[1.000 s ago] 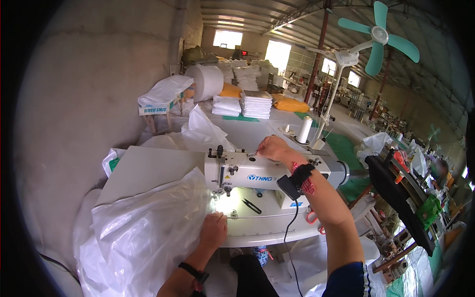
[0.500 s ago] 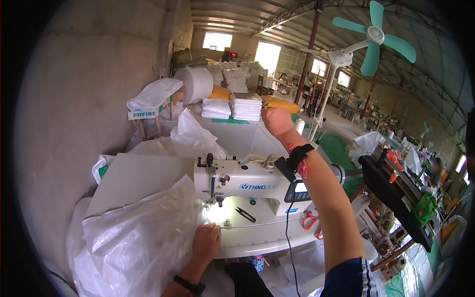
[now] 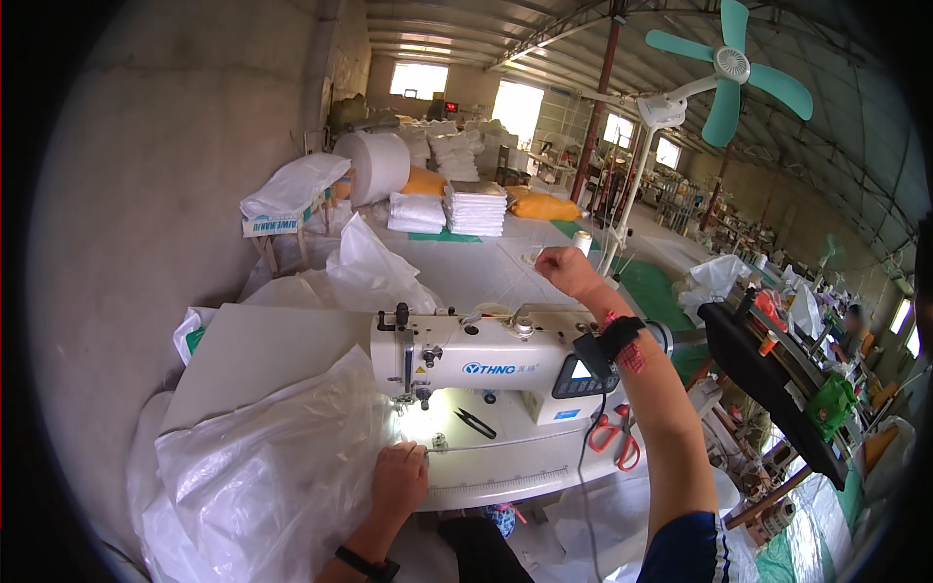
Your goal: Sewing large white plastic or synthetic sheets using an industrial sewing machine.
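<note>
A white sewing machine [image 3: 457, 355] stands on its table, its lamp lighting the needle area. Just in front of the needle, my left hand [image 3: 400, 476] is closed at the right edge of a white plastic sheet [image 3: 272, 466]. A thin white cord [image 3: 515, 444] runs rightward across the table from those fingers. Beyond the machine's top my right hand [image 3: 571, 270] is raised with its fingers closed; what they hold, if anything, cannot be made out. Black thread snips [image 3: 476, 423] lie beside the needle. Red-handled scissors [image 3: 615, 439] rest near my right forearm.
A white thread cone [image 3: 582, 241] stands behind the machine, near the pole of a green-bladed fan [image 3: 731, 65]. Stacked white sheets [image 3: 476, 209] and a large white roll [image 3: 374, 167] are farther back. A black cable hangs from my right wrist device.
My right hand has come down and nearer, from beside the yellow sack to just beyond the machine. The scissors show more fully. My left hand stays by the needle.
</note>
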Available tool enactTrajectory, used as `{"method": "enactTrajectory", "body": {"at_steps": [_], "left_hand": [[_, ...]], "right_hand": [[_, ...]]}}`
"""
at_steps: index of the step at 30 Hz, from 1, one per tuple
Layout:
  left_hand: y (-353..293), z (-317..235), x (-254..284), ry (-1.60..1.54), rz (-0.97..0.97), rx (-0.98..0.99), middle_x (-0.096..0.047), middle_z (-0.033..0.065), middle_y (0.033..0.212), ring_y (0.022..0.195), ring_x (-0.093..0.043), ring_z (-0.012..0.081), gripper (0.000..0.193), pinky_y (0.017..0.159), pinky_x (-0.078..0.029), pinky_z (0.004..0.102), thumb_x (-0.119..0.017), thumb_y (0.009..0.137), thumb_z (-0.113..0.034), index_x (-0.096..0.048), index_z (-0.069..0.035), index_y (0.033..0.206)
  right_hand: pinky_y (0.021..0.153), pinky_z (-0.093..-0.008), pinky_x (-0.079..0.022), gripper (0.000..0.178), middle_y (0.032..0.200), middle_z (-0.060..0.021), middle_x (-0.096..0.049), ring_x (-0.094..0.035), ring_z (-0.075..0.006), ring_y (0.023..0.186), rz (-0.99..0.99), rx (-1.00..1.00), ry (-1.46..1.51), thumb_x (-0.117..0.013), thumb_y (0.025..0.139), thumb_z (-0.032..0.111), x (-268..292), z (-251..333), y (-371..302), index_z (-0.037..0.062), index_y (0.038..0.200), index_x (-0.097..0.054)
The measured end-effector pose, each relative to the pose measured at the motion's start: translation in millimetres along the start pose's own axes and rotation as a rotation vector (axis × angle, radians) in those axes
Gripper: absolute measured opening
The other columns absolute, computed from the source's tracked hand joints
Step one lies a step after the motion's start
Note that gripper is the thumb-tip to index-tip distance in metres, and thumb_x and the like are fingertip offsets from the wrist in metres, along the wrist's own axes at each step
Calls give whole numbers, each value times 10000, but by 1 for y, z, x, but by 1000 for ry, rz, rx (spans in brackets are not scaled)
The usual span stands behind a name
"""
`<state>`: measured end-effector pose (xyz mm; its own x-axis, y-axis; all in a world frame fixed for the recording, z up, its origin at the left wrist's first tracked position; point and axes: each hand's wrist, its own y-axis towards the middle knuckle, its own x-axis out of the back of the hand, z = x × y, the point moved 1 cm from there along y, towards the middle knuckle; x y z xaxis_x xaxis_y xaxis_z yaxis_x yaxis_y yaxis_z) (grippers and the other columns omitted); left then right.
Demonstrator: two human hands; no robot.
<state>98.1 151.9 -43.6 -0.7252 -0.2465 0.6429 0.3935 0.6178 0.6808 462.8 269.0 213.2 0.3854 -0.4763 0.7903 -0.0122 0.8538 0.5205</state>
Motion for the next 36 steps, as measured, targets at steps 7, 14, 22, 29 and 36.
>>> {"method": "enactTrajectory", "body": {"at_steps": [7,14,22,29,36], "left_hand": [[-4,4,1,20,49,24,-622,128,1040,1021,-579,290,265,934,-424,422,-619,751,-75,-616,-34,1013],[-3,2,-2,13,41,18,-622,132,1040,1027,-577,299,270,924,-427,425,-619,750,-79,-611,-35,1016],[-2,0,3,11,36,30,-616,124,1035,1012,-577,294,280,920,-430,422,-623,742,-79,-607,-39,1019],[-2,0,6,22,-7,16,-610,120,1002,979,-581,295,266,900,-440,409,-619,738,-49,-611,-45,1003],[0,0,4,0,37,25,-622,115,1018,1001,-582,280,268,922,-427,414,-619,745,-82,-616,-47,1011]], "right_hand": [[478,-334,-521,234,766,-60,-648,-625,-206,607,251,-253,77,-629,817,236,13,33,15,41,938,-671],[477,-347,-548,286,729,-60,-626,-616,-189,580,150,-622,380,-664,801,191,-4,12,6,12,1023,-648],[581,-358,-557,504,748,-110,-647,-671,-222,699,53,-378,99,-651,850,239,7,65,10,40,1281,-483],[723,-359,-508,267,827,-113,-686,-655,-282,797,265,77,-172,-660,766,353,-8,89,-22,114,875,-710],[733,-361,-496,301,854,-135,-663,-636,-286,815,492,-9,-334,-656,725,335,-25,99,-34,83,879,-719]]}}
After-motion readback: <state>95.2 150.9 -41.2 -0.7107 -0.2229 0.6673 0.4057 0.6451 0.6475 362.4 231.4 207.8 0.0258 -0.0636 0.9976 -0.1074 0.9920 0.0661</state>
